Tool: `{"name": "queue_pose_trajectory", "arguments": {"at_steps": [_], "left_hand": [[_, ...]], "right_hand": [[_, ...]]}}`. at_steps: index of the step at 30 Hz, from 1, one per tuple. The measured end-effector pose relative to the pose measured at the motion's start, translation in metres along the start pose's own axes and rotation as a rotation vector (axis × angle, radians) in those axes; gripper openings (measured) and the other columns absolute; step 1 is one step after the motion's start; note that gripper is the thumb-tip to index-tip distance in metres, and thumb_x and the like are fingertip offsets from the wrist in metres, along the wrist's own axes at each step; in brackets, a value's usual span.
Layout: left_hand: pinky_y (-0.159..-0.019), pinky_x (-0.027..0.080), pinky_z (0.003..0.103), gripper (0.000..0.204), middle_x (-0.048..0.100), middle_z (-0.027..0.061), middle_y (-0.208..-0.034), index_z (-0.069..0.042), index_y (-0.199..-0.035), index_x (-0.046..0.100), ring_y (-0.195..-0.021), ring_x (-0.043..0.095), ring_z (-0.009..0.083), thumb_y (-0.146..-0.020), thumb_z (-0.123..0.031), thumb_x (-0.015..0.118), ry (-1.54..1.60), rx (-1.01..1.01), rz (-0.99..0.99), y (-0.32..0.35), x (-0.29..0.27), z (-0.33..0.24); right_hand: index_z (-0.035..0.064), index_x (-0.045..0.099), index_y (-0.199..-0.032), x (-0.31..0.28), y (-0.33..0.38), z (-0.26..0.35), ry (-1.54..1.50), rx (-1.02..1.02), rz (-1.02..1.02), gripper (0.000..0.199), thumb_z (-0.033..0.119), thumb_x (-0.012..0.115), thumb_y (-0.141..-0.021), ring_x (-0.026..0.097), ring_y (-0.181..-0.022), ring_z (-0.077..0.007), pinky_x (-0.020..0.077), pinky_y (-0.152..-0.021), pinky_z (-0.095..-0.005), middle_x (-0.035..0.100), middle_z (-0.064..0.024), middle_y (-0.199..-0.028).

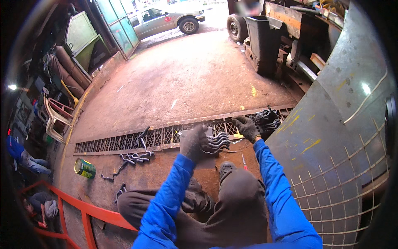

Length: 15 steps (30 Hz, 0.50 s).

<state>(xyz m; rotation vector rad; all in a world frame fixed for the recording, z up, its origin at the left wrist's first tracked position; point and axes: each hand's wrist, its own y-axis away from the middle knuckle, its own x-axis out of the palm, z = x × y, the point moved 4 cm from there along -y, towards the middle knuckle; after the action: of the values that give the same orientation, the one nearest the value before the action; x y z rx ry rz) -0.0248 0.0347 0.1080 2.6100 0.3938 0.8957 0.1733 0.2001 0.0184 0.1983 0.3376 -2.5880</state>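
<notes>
I sit on the ground with blue sleeves and dark knit gloves. My left hand [195, 143] grips a bundle of curved dark metal hook pieces [217, 142] just above the floor grate [124, 142]. My right hand [247, 127] reaches forward over the grate toward a pile of the same curved metal pieces [267, 119] at the grate's right end; whether it holds one cannot be seen. More hook pieces [133, 158] lie scattered on the ground to the left.
A green tin can [84, 168] stands at left. An orange metal frame [83, 211] lies at lower left. A large curved metal sheet with wire mesh [344, 137] rises at right. A dark bin [265, 39], a truck and a parked car [166, 18] stand beyond.
</notes>
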Motion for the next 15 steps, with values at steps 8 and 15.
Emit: {"name": "queue_pose_trajectory", "arguments": {"at_steps": [8,15], "left_hand": [[-0.045,0.034,0.026,0.022,0.04,-0.0039,-0.066,-0.005,-0.108,0.06,-0.052,0.042,0.0104,-0.102,-0.021,0.048,-0.046,0.003,-0.066,-0.033,-0.024,0.085],[-0.065,0.054,0.033,0.026,0.062,0.0049,-0.087,-0.005,-0.119,0.064,-0.076,0.063,0.0174,-0.094,-0.009,0.058,-0.448,0.12,-0.087,-0.049,-0.052,0.099]], "right_hand": [[0.004,0.07,-0.111,0.087,-0.01,-0.162,-0.292,0.303,0.036,0.024,0.022,0.065,-0.097,0.061,-0.082,-0.009,0.0507,-0.071,-0.0256,0.071,-0.0022,-0.095],[0.0033,0.068,-0.111,0.118,0.078,-0.164,-0.155,0.298,-0.032,0.03,0.027,0.06,-0.095,0.069,-0.076,-0.0268,0.052,-0.068,-0.0388,0.07,-0.0198,-0.09]]}}
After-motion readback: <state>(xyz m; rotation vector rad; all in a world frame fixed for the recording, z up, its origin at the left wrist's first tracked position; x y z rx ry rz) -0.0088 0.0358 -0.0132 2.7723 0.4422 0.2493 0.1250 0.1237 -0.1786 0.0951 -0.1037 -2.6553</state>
